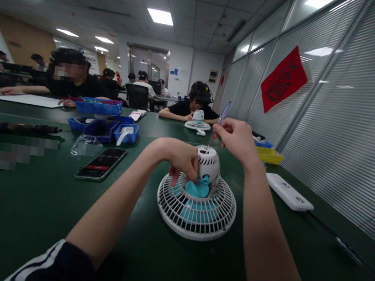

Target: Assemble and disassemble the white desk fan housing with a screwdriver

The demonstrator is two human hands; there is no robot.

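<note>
A small white fan [193, 228] lies face down on the green table, its round motor housing [212, 162] pointing up. Inside the grille show turquoise blades, and a turquoise piece [198, 188] sits at the foot of the housing. My left hand [182, 157] is closed against the housing's left side, steadying the fan, with some fingertips hidden. Above it, my right hand [234, 137] pinches a screwdriver [225, 112] with a clear purplish handle. The slim shaft slants down to the opening on top of the housing; whether its tip meets a screw cannot be made out.
A phone [101, 164] and a clear plastic bag [86, 145] lie left of the fan. Blue bins [101, 130] stand behind them. To the right are a white power bank-like box [289, 193] with a cable and a yellow tray [270, 156]. A co-worker [174, 111] sits opposite with another fan.
</note>
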